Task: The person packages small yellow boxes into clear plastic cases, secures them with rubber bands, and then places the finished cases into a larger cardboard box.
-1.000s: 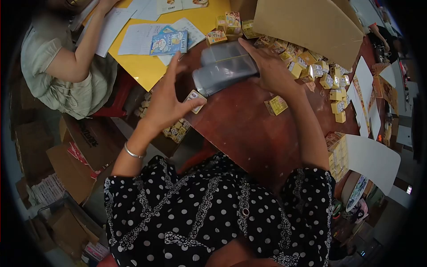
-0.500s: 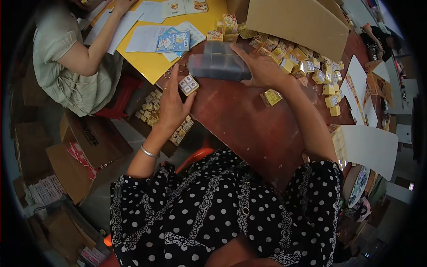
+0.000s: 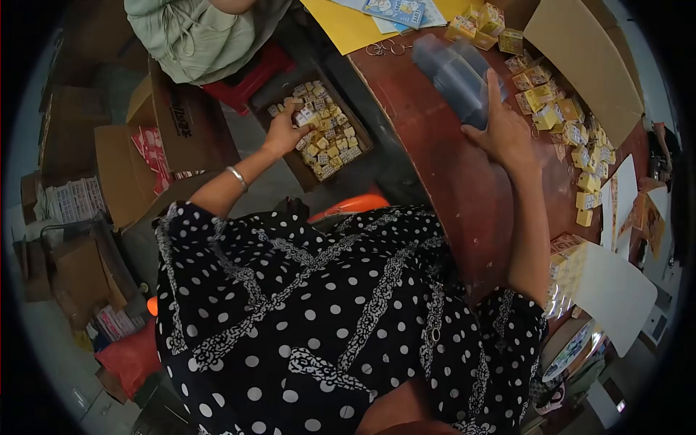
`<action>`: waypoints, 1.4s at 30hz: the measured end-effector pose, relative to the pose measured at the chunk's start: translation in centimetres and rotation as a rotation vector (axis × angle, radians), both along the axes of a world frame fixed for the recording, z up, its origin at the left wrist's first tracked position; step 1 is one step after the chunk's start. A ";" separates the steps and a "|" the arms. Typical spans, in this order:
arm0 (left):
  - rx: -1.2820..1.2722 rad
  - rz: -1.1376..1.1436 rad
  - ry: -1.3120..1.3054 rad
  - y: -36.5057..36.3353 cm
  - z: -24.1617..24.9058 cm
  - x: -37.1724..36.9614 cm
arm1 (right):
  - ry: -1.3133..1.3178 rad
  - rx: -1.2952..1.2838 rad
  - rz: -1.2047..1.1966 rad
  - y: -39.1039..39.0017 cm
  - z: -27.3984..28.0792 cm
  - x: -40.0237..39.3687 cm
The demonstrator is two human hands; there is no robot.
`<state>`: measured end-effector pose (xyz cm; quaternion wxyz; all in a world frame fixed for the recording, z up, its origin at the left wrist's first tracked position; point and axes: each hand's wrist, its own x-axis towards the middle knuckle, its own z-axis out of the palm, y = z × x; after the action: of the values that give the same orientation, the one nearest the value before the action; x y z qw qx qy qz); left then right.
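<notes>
My left hand (image 3: 283, 135) reaches down into an open carton (image 3: 299, 171) beside the table. Its thumb and fingers are closed round a small yellow-and-white box (image 3: 307, 117), just over many similar small boxes (image 3: 333, 148) heaped in that carton. On the table, my right hand (image 3: 506, 134) grips the near end of a dark, see-through plastic case (image 3: 458, 81), thumb on one side and fingers on the other. The case is smeared by motion, so its contents cannot be made out.
Small yellow boxes (image 3: 547, 101) lie scattered on the red-brown table (image 3: 442, 170) before a large cardboard box (image 3: 580, 54). Metal key rings (image 3: 389, 48) lie near yellow paper (image 3: 330, 23). A person in a pale green garment (image 3: 199, 36) sits beyond, near a red stool (image 3: 254, 80).
My left hand has moved from the table edge down to the carton with the small box. My right hand stays at the plastic case, which sits more slanted in view. The view has turned left.
</notes>
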<state>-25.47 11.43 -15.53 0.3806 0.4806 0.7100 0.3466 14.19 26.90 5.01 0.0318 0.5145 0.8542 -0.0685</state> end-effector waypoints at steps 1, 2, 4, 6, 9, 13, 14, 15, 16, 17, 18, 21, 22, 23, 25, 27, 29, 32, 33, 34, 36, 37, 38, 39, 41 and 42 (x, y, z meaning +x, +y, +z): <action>-0.150 -0.072 0.213 0.0 -0.9 -0.2 | -0.004 0.043 -0.009 -0.2 0.1 -0.1; -0.090 -0.033 0.332 -0.3 -1.9 0.2 | -0.011 0.047 -0.016 -0.3 0.2 -0.3; -0.070 -0.096 0.311 1.1 -0.6 1.1 | -0.025 0.059 -0.032 -0.5 0.2 -0.6; -0.067 -0.151 -0.146 2.3 4.7 4.0 | -0.004 0.044 -0.035 -0.9 0.1 -0.6; -0.097 -0.300 -0.735 3.5 10.8 8.6 | 0.073 0.162 0.040 -1.4 -0.5 -0.1; -0.424 -0.280 -1.078 1.2 13.1 12.8 | 0.065 -0.066 -0.182 -5.5 0.6 -1.8; -0.504 -0.271 -1.141 0.2 12.8 13.4 | 0.062 -0.092 -0.183 -6.9 0.8 -1.8; -0.559 -0.312 -1.181 -0.6 12.5 13.7 | 0.059 -0.121 -0.185 -8.4 1.0 -1.8; -0.564 -0.318 -1.178 -1.4 12.8 14.3 | 0.100 -0.081 -0.161 -10.1 0.4 -1.5; -0.514 -0.287 -1.224 -2.1 13.2 15.0 | 0.103 -0.077 -0.164 -12.0 0.4 -1.4; -0.454 -0.255 -1.267 -2.7 13.6 15.7 | 0.091 -0.055 -0.135 -13.8 0.5 -1.4; -0.443 -0.186 -1.413 -3.5 13.9 17.2 | 0.072 -0.056 -0.111 -18.6 0.8 -2.0; -0.426 -0.131 -1.390 -3.6 14.3 17.9 | 0.044 -0.117 -0.121 -19.5 0.8 -2.2; -0.414 -0.146 -1.381 -3.7 14.7 18.3 | 0.052 -0.099 -0.125 -19.9 0.6 -2.2; -0.307 -0.029 -1.265 -4.7 15.5 19.2 | 0.164 -0.077 -0.119 -21.4 0.3 -1.8; -0.258 -0.049 -1.164 -5.0 15.8 19.0 | 0.271 -0.173 -0.116 -22.5 2.5 -0.3; -0.162 -0.144 -1.007 -5.0 17.3 18.6 | 0.494 -0.246 -0.135 -23.0 5.6 1.9; -0.010 -0.320 -0.877 -4.6 18.8 19.3 | 0.646 0.068 -0.347 -24.2 8.4 3.6; -0.016 -0.358 -0.875 -4.6 19.3 19.9 | 0.736 0.128 -0.394 -24.7 8.6 3.9; 0.033 -0.378 -0.855 -4.6 19.7 20.7 | 0.826 0.196 -0.438 -25.2 8.7 4.1; 0.081 -0.439 -0.837 -4.9 21.1 22.1 | 0.884 0.276 -0.427 -25.8 8.8 2.9; 0.080 -0.476 -0.720 -5.2 22.1 22.6 | 0.827 0.375 -0.371 -26.1 8.4 2.6; 0.083 -0.509 -0.605 -5.6 22.7 23.2 | 0.764 0.467 -0.314 -26.4 7.9 2.4; 0.082 -0.539 -0.609 -6.0 23.0 23.9 | 0.765 0.544 -0.309 -26.7 7.2 2.3; 0.197 -0.540 -0.689 -7.0 23.3 25.4 | 0.699 0.634 -0.322 -27.7 6.7 2.4; 0.194 -0.564 -0.695 -7.5 23.3 25.9 | 0.642 0.705 -0.308 -28.1 6.6 2.6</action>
<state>0.43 3.95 7.80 0.6289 0.5437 0.3457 0.4351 16.75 -1.22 11.58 -0.4191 0.5669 0.7062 0.0656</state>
